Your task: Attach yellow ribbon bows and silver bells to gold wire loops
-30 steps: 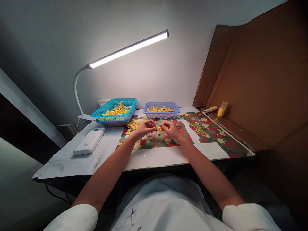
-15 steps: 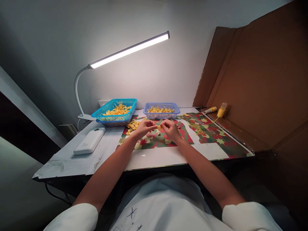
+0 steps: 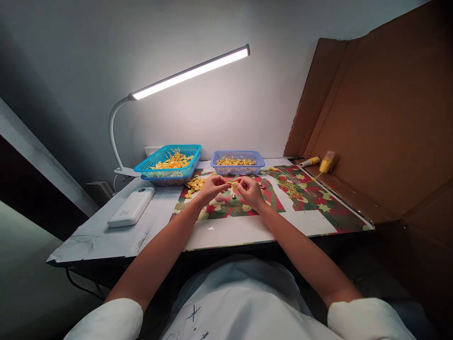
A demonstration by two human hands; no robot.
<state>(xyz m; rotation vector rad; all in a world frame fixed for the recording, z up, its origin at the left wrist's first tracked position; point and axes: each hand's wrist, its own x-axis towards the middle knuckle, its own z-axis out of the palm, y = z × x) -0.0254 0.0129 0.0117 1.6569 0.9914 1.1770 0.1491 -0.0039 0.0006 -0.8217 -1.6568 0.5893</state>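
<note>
Between my two hands, over the middle of the table, is a small yellow ribbon piece (image 3: 232, 183). My left hand (image 3: 213, 187) pinches its left end with thumb and fingertips. From the other side, my right hand (image 3: 249, 191) closes its fingertips on it too. The piece's exact shape is too small to make out. Just below the hands, a small shiny round bead (image 3: 234, 197) lies on the patterned sheet (image 3: 262, 208). A loose pile of yellow ribbon pieces (image 3: 193, 187) sits left of my left hand.
Stacked blue baskets (image 3: 168, 177) with yellow pieces stand back left; a purple-blue basket (image 3: 238, 171) holds more. A white power bank (image 3: 131, 208) lies left, under a lit lamp (image 3: 193, 72). Yellow cord (image 3: 290, 190) and a yellow thread spool (image 3: 326, 162) are right, beside a cardboard wall (image 3: 382, 104).
More of the yellow ribbon piece shows between my fingertips now. Both hands stay almost in place, with only slight finger movement.
</note>
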